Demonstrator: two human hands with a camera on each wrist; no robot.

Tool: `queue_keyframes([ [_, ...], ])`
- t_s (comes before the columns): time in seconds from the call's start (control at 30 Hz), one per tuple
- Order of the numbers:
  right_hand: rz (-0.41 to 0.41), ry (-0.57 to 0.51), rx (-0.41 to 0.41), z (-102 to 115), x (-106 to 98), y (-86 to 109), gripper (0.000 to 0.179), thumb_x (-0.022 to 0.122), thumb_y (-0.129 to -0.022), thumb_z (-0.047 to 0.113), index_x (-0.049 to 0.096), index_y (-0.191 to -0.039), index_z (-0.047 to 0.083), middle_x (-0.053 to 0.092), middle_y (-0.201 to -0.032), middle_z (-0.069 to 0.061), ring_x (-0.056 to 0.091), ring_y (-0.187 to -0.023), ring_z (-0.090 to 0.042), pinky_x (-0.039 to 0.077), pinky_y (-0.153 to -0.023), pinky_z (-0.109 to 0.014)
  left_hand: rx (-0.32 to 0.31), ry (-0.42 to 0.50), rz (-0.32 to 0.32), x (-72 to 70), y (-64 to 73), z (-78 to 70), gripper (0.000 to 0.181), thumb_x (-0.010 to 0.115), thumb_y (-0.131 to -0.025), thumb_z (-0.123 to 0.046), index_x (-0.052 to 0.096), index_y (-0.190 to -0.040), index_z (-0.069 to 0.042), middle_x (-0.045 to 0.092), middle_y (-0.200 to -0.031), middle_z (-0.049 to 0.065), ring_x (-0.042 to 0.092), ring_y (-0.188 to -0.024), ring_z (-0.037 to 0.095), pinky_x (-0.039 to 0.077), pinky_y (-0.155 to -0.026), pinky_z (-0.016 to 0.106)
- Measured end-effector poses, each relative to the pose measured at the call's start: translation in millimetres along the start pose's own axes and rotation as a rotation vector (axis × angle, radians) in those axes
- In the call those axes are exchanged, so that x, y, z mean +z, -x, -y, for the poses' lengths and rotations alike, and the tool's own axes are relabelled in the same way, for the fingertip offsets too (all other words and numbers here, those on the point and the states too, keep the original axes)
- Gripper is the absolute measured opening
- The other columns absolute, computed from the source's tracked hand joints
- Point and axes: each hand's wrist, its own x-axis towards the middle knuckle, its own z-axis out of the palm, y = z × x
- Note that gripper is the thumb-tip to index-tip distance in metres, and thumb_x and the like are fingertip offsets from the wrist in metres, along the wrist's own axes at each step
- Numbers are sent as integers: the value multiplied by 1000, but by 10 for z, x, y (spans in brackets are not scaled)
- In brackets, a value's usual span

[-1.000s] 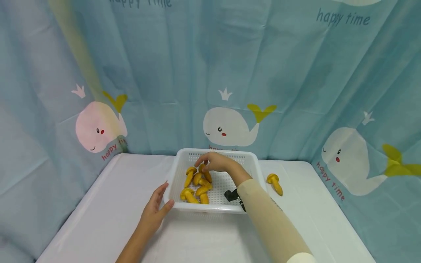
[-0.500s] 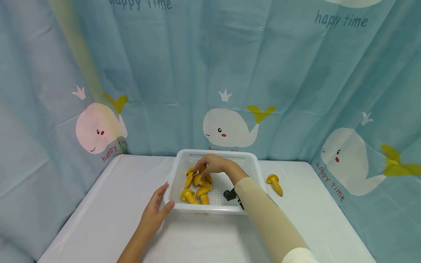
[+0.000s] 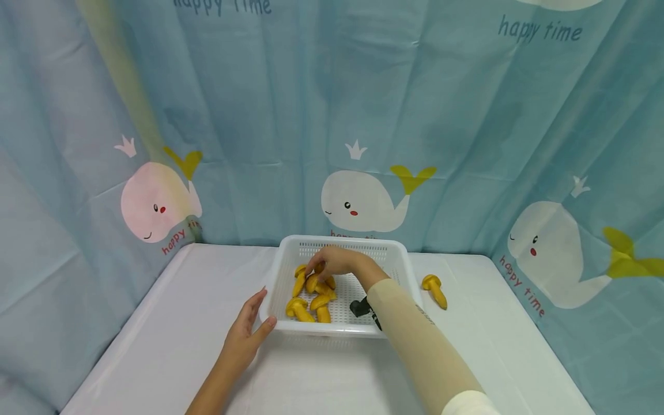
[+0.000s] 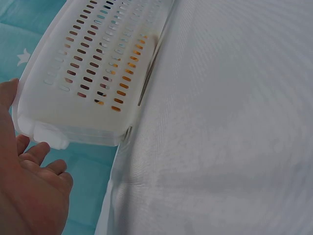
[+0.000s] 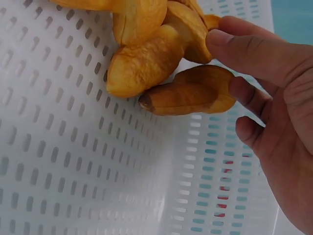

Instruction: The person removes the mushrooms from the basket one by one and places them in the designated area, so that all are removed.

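Observation:
Several yellow-brown mushrooms (image 3: pixel 298 309) lie in the left half of a white perforated plastic basket (image 3: pixel 342 328). My right hand (image 3: pixel 337 260) reaches in from the right, its thumb and forefinger pinching a mushroom (image 5: pixel 195 41) at the back of the group. Below the thumb, the middle fingertip is right at the cap of another mushroom (image 5: pixel 188 93). My left hand (image 3: pixel 246 331) rests at the basket's front left corner, thumb at the front rim and fingers along the left side. In the left wrist view its other fingers are loosely bent beneath the rim.
One more mushroom (image 3: pixel 434 291) lies on the white tablecloth (image 3: pixel 498 346) right of the basket. A blue curtain (image 3: pixel 456 104) with printed whales stands close behind it. A black wrist camera (image 3: pixel 359 308) hangs under my right forearm, over the basket.
My right hand has come slightly down and toward me, from the mushroom at the back onto the one in front of it. My left hand and the basket keep their places.

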Motion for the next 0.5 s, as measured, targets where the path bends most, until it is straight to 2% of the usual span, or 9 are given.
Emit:
queue_keyframes([
  [0.27,8,65,-1,-36,29,-43,35,76,-92,7,76,-124,22,71,-120,10,65,-102,-7,57,-90,-21,-7,-13,-6,6,-4,-25,66,67,-101,-28,33,-158,-20,25,-169,8,18,-156,38,22,-120,60],
  [0.5,13,71,-15,-50,55,-65,37,78,-90,5,76,-124,21,72,-118,9,66,-98,-7,57,-87,-20,-29,-28,-10,10,-7,-35,67,66,-102,-33,32,-158,-21,25,-170,5,18,-157,35,21,-121,58],
])
